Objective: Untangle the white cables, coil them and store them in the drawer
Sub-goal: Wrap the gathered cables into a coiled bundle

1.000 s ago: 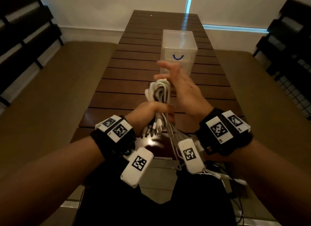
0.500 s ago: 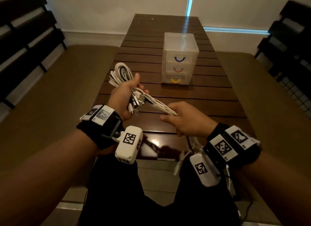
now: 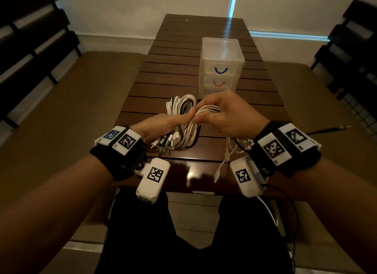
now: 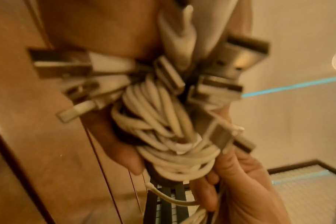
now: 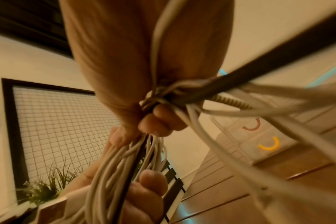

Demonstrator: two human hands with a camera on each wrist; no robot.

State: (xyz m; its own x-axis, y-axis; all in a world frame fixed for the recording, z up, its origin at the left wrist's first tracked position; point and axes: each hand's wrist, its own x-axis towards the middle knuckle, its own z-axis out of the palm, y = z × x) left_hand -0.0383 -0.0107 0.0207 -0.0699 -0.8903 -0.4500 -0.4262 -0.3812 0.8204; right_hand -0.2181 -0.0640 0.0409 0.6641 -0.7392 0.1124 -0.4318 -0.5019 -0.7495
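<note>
Both hands, the left hand (image 3: 161,125) and the right hand (image 3: 228,114), gripped the half-coiled bundle of white cables (image 3: 183,118) together just before the small clear plastic drawer unit (image 3: 222,53), whose visible drawers looked closed, so finishing the coil and storing remained.

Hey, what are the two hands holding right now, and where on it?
Both hold the white cable bundle. The left hand grips it near the plug ends; the right hand pinches strands wrapped around its middle.
</note>
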